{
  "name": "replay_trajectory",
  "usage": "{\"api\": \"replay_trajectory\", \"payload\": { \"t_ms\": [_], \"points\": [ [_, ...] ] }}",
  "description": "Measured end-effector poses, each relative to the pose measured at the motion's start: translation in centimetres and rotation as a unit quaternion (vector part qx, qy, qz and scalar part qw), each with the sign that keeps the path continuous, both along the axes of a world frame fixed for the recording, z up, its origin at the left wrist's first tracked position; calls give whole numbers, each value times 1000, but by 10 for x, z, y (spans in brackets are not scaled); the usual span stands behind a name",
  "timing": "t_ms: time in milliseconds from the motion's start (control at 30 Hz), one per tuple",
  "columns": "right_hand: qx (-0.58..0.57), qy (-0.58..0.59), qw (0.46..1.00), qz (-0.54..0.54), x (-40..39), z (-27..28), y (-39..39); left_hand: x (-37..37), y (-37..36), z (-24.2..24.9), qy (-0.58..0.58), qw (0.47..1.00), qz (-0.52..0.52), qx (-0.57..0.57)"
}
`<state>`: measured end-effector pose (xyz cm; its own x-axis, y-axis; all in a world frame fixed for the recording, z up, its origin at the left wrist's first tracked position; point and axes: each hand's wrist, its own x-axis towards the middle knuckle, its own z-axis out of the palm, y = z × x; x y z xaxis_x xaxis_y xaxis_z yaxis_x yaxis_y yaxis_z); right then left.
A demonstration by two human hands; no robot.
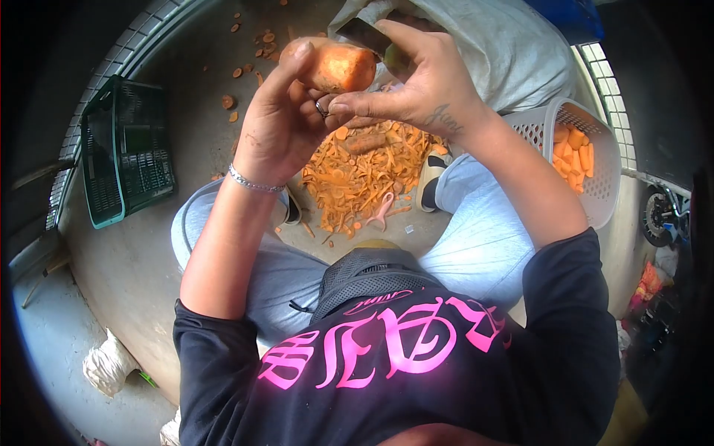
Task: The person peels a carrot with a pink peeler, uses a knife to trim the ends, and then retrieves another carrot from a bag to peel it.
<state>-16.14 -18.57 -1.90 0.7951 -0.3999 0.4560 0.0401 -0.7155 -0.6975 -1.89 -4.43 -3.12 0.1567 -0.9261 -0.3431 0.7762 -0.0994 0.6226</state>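
Note:
My left hand (286,111) is wrapped round a thick orange carrot (338,67), partly peeled, with an angular cut face towards the right. In my right hand (428,89) is a knife (362,35) with a dark, broad blade; part of a green handle shows between the fingers. The blade is close to the carrot's upper right end, and my right fingertips reach under the carrot near my left fingers. Below both hands, a heap of orange carrot peelings (335,178) covers the floor between my feet. A pink peeler (383,210) lies on the heap's near edge.
A grey perforated basket (599,197) on the right holds peeled carrot pieces (571,156). The dark green crate (137,178) stands at left. Beyond my hands lies a large whitish sack (513,56), with a blue container (569,18) behind it. Carrot slices (228,100) are scattered on the floor.

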Motion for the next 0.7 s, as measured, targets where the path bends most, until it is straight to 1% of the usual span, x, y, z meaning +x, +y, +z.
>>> {"api": "replay_trajectory", "payload": {
  "t_ms": [67, 167, 267, 367, 467, 567, 667, 700],
  "points": [
    [65, 42, 997, 18, -4, 24, 7, 1, 2, 0, 19, 999, -11, -24],
    [66, 17, 996, 55, -4, 25, 3, 3, 5, 5, -17, 999, -28, -36],
    [119, 15, 989, 81, -6, 25, 3, 9, 6, 3, -41, 994, -87, -60],
    [52, 107, 992, 50, -11, 41, 5, 4, 5, 1, -45, 993, -88, -59],
    [93, 58, 993, 54, -10, 33, 4, 5, 5, 0, -52, 992, -99, -54],
    [82, 58, 994, 46, -11, 34, 4, 6, 3, 1, -65, 990, -107, -65],
    [33, 70, 996, 41, -11, 38, 4, 3, 4, 5, -85, 990, -97, -52],
    [33, 69, 996, 43, -12, 38, 4, 3, 3, 5, -88, 990, -96, -51]
  ]
}}
